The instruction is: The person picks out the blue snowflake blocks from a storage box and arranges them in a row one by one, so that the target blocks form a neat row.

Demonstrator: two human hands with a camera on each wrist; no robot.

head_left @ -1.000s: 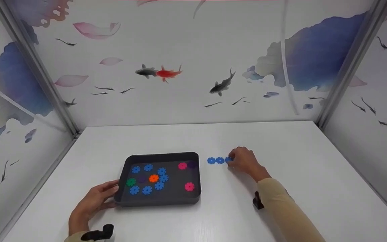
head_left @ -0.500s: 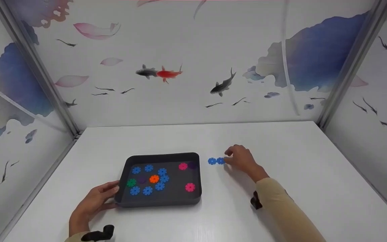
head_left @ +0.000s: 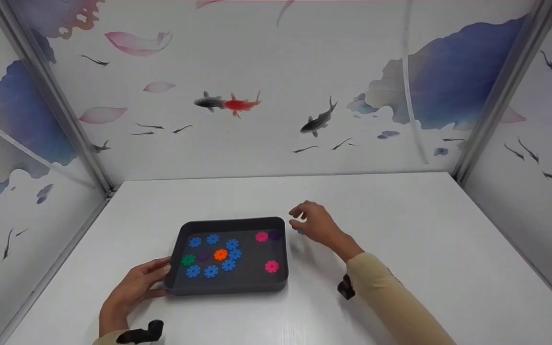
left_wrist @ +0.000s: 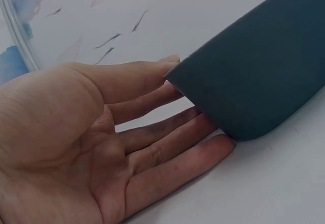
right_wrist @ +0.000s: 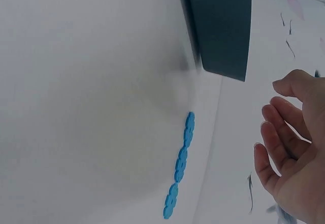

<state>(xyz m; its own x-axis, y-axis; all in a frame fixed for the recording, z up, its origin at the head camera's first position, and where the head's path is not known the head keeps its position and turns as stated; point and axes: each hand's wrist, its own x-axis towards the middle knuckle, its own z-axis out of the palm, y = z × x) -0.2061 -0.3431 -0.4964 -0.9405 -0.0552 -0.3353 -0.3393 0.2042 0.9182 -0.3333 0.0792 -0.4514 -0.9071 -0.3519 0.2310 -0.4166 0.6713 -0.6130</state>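
Note:
My left hand grips the left side of a dark grey rectangular tray; in the left wrist view the thumb is at the rim and the fingers reach under the side. My right hand, its fingers loosely bent and holding nothing, hovers just past the tray's right edge. Below it, three blue snowflake discs lie in a line on the white table; in the head view the hand hides nearly all of them. Inside the tray are several blue discs, an orange disc and a green disc.
Two pink discs and a dark purple disc lie toward the tray's right side; another purple disc is at its left. White walls printed with fish and petals enclose the table at the back and sides.
My right hand has let go of the rightmost blue disc in the row, lifted and moved left toward the tray, its fingers opening. My left hand and the tray have stayed put.

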